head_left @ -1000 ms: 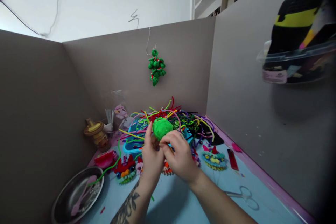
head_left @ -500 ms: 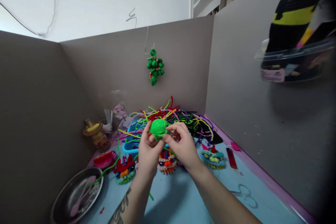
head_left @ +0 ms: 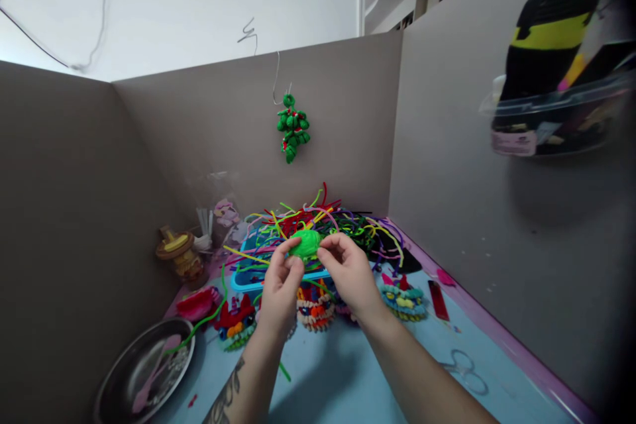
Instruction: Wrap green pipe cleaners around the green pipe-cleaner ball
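Observation:
A bright green ball of coiled pipe cleaner (head_left: 307,245) is held up between my two hands, above the front of a blue basket (head_left: 243,286). My left hand (head_left: 283,278) grips its left side with thumb and fingers. On the right edge, my right hand (head_left: 345,271) pinches it between thumb and fingertips. Behind it, many loose pipe cleaners (head_left: 342,215) in mixed colours spill over the basket. Beneath my hands stands an orange and cream pipe-cleaner figure (head_left: 317,311), partly hidden by my left wrist.
A metal bowl (head_left: 119,361) with a pink spoon sits at the left. Scissors (head_left: 464,371) and a red comb-like piece (head_left: 438,300) lie at the right. More figures (head_left: 403,298) flank my hands. Grey partitions enclose the table; a green ornament (head_left: 293,129) hangs on the back one.
The green ball has turned and shifted slightly right, now looking flatter. My left fingers have moved across its left side; my right hand keeps its pinch.

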The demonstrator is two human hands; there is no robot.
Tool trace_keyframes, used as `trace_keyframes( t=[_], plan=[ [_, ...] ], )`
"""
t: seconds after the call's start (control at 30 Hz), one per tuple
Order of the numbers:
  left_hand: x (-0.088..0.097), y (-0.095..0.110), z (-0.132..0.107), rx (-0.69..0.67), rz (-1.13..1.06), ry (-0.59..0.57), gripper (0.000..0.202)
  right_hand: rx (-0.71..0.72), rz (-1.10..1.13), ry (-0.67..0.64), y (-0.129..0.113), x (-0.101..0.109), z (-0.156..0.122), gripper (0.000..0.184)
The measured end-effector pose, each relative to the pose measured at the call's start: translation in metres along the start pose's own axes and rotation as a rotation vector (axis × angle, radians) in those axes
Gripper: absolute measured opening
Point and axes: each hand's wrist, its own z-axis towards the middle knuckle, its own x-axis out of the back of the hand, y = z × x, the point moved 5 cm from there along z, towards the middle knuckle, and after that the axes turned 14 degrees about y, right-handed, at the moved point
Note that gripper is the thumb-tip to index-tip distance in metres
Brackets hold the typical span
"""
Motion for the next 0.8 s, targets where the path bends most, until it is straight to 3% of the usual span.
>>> trace_keyframes(
  t=[0.4, 0.57, 0.8],
  plan=[
    [0.002, -0.009, 0.004, 0.157, -0.162, 0.065, 0.039, 0.043, 0.046, 0.065, 0.000, 0.003, 0.002, 0.007],
    [-0.001, -0.013, 0.003, 0.392, -0.332, 0.087, 0.050, 0.183, -0.094, -0.021, -0.002, 0.002, -0.001, 0.004],
    [-0.004, -0.023, 0.001, 0.529, -0.476, 0.052, 0.047, 0.416, -0.277, 0.112, -0.011, 0.002, -0.012, 0.013]
  ],
)
